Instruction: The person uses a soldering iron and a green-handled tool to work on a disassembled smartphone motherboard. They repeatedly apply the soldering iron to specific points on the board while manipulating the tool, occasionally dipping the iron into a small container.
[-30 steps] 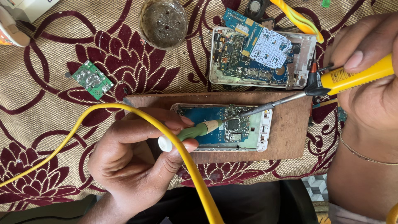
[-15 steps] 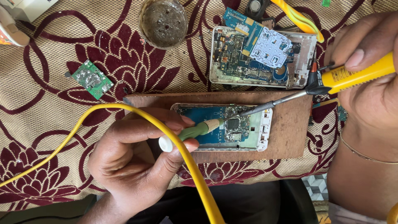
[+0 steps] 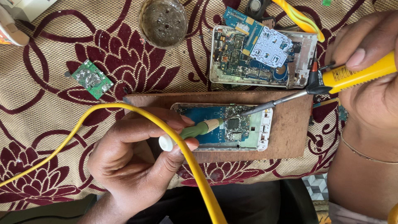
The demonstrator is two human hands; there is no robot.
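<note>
**Phone board held between two tools on a wooden block**

Phone [image 3: 224, 126], opened and lying face down with its blue circuit board exposed, sat near the middle of a brown wooden board [image 3: 290, 128], which in turn rested on a bench covered by a beige cloth with maroon flowers [image 3: 54, 120]. The wood probably served as a firm, heat-safe base under the work.

At the far left, a small green circuit board [image 3: 92, 79] lay loose on the cloth, well apart from the work. A yellow cable [image 3: 124, 111] arched from the left edge over the left hand [image 3: 137, 159] and ran down out of view at the bottom. That hand's grip was closed, pen-fashion, on a green-handled tool with a white cap [image 3: 190, 132]; its pale tip touched the phone's board beside a dark chip, apparently to steady or press a part there.

Above, a round, grimy metal dish [image 3: 163, 21] stood on the cloth. To its right lay a second opened phone [image 3: 261, 58], with a loose blue board and a white keypad sheet on it, just beyond the wooden board's top edge.

From the right, a soldering iron with a yellow handle [image 3: 356, 74] slanted down, its metal tip meeting the phone's board close to the green tool's tip. The right hand [image 3: 369, 79] had its grip wrapped around the handle, thumb on top, seemingly for fine control. A thin bangle circled the right wrist.
</note>
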